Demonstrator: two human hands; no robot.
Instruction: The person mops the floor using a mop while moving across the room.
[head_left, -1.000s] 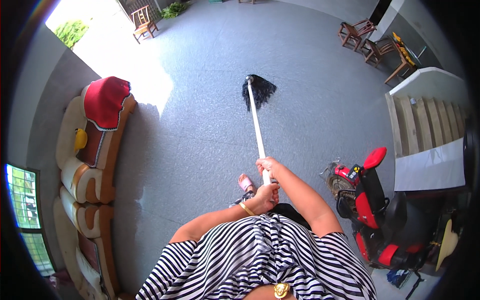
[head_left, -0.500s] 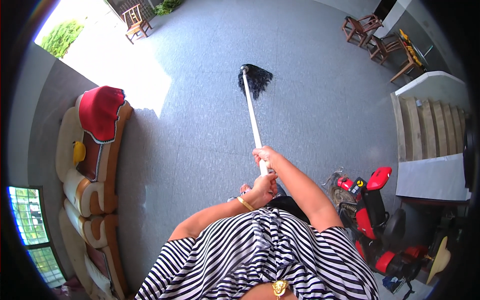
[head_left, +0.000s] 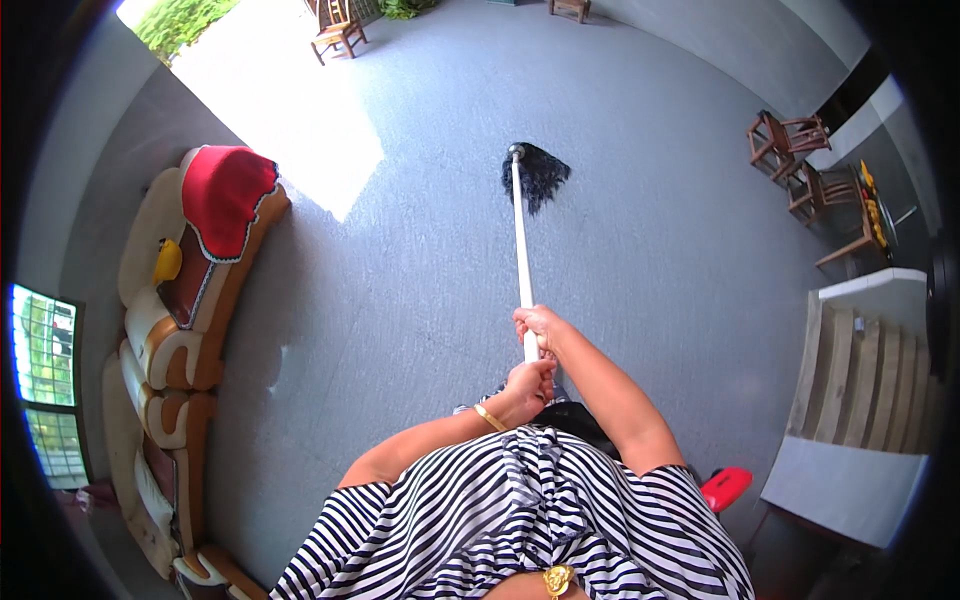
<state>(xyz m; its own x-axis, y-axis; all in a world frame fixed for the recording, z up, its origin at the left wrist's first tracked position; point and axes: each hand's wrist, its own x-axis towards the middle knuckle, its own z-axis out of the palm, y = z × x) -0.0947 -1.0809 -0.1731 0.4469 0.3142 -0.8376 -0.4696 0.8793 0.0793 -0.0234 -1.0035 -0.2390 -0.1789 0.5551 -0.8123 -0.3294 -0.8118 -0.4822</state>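
One mop (head_left: 522, 240) extends forward from left hand (head_left: 531, 385) through right hand (head_left: 537, 326).

A family home's sitting room, by its furnishings: a cream padded sofa (head_left: 165, 350) at nine o'clock, a red cover (head_left: 228, 200) at ten, wooden chairs (head_left: 338, 31) at eleven and two, stairs (head_left: 858, 385) at three.

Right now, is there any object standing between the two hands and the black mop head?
Nothing visible does. The right hand and left hand both grip the white handle, which runs unobstructed to the mop head on the grey floor.
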